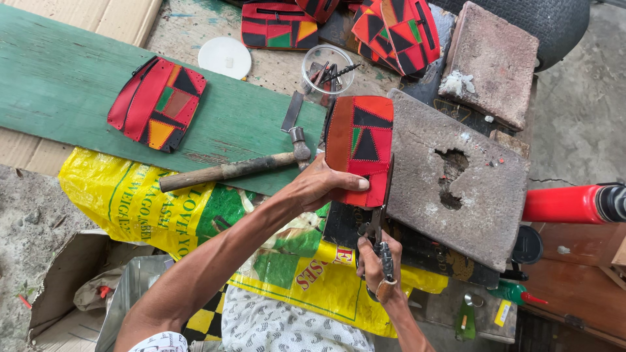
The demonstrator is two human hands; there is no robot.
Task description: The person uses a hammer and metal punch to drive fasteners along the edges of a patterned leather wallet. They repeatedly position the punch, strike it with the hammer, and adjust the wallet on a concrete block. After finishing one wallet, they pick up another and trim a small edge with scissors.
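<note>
Left hand: the left hand (319,186) presses flat on a red, orange and black patchwork leather pouch (360,146), thumb pinning its lower edge.
Right hand: the right hand (373,264) is closed around the handles of dark metal pliers (381,228).
Relation: the pouch stands just above the pliers, long axis running away from the person; the plier tips meet its lower right edge.
Support: a grey stone slab (469,163) with a hole touches the pouch's right side.
Nearby: a wooden-handled hammer (235,168) lies left on a green plank (59,85); a second patchwork pouch (156,103) sits farther left.
</note>
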